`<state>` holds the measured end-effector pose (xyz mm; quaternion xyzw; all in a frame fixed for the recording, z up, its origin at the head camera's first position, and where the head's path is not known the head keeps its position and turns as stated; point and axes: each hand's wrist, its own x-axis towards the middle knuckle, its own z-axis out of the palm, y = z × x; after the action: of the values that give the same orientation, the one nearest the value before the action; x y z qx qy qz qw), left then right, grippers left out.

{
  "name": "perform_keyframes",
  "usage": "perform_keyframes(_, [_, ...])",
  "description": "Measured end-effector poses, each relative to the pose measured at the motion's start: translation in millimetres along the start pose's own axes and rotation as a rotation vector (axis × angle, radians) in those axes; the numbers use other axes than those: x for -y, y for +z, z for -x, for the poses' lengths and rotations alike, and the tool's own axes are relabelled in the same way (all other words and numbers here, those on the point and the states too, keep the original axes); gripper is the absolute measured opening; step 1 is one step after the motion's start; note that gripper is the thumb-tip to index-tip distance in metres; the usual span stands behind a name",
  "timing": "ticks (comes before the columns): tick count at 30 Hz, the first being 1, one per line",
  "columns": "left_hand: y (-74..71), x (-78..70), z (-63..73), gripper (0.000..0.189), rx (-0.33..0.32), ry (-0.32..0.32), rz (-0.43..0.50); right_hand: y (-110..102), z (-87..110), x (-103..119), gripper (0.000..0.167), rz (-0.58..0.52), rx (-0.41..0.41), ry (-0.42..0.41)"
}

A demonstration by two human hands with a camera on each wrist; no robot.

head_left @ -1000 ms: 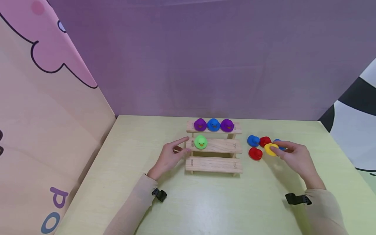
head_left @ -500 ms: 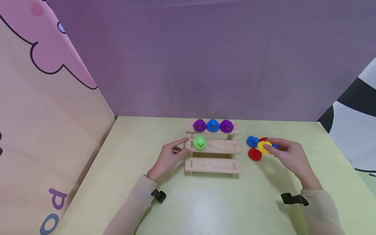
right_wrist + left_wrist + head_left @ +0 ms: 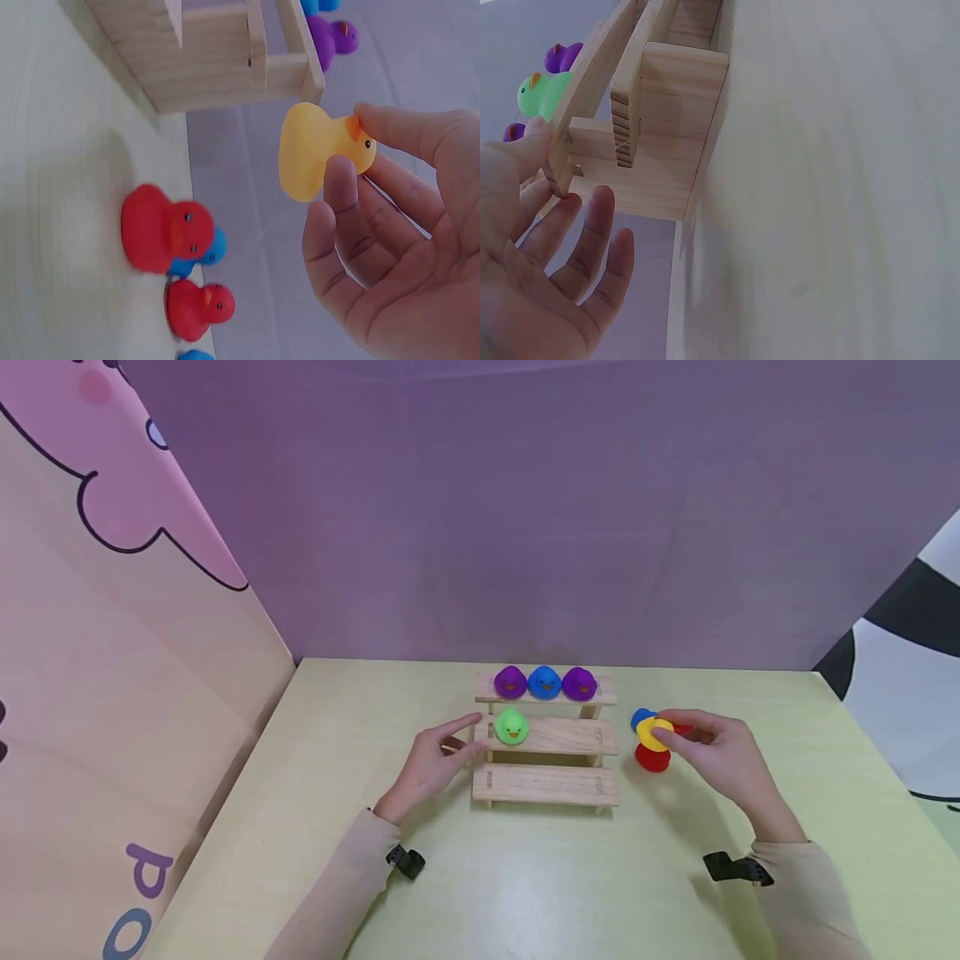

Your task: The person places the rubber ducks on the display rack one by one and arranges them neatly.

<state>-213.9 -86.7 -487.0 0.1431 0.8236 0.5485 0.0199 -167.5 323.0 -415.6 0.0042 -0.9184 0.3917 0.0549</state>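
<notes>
A yellow rubber duck [image 3: 304, 150] is pinched between the thumb and fingers of my right hand [image 3: 723, 756], raised above the table. Below and behind it are red ducks [image 3: 154, 232] and blue ducks, partly hidden by that hand in the head view. My left hand [image 3: 431, 764] holds the left end of the middle step of a three-step wooden stand [image 3: 558, 783], thumb and a finger at its edges and the other fingers spread. A green duck [image 3: 512, 727] sits at the left of that step. Along the top step stand purple ducks [image 3: 510, 682] flanking a blue duck [image 3: 545, 682].
The light wood table [image 3: 540, 885] carries the stand at its far middle, with the loose ducks to the right of it. Purple cloth [image 3: 525, 527] hangs behind the table's back edge. A printed panel [image 3: 112, 693] borders the left side.
My right hand has carried the yellow duck leftward, from over the rear right of the loose ducks to over their left side. My left hand has stayed at the stand.
</notes>
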Motion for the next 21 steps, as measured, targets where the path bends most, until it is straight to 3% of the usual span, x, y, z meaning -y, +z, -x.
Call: perform_keyframes(21, [0.8,2.5,0.0,0.05,-0.004,0.01,-0.009,32.2,-9.7,44.4,0.043,-0.042,0.073,-0.082])
